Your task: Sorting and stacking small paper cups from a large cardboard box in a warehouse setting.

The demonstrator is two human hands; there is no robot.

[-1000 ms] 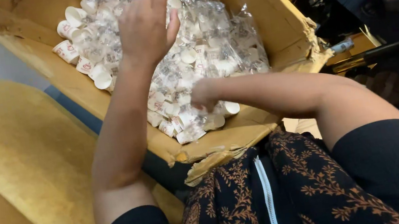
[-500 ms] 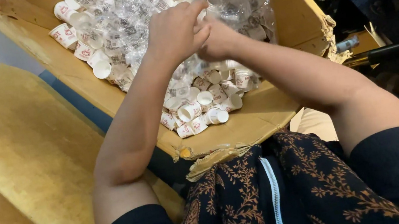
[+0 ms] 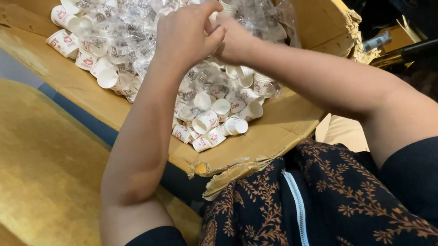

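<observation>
A cardboard box (image 3: 294, 9) holds several small white paper cups (image 3: 213, 119), many of them in clear plastic bags (image 3: 130, 21). Both my hands meet over the middle of the box. My left hand (image 3: 186, 33) is closed, its fingertips pinching the clear plastic. My right hand (image 3: 235, 42) presses against it from the right, fingers curled into the same plastic and partly hidden by the left hand. Loose cups lie in the box's near corner, below my wrists.
A yellow upholstered surface (image 3: 14, 169) runs along the left of the box. The box's near edge (image 3: 236, 163) is torn and rests against my dark patterned clothing (image 3: 278, 217). Dark furniture and a black bar (image 3: 425, 45) stand at the right.
My left hand was spread open above the cups, then dropped and closed. My right hand rose from the near corner of the box to meet it. Both now grip the plastic together.
</observation>
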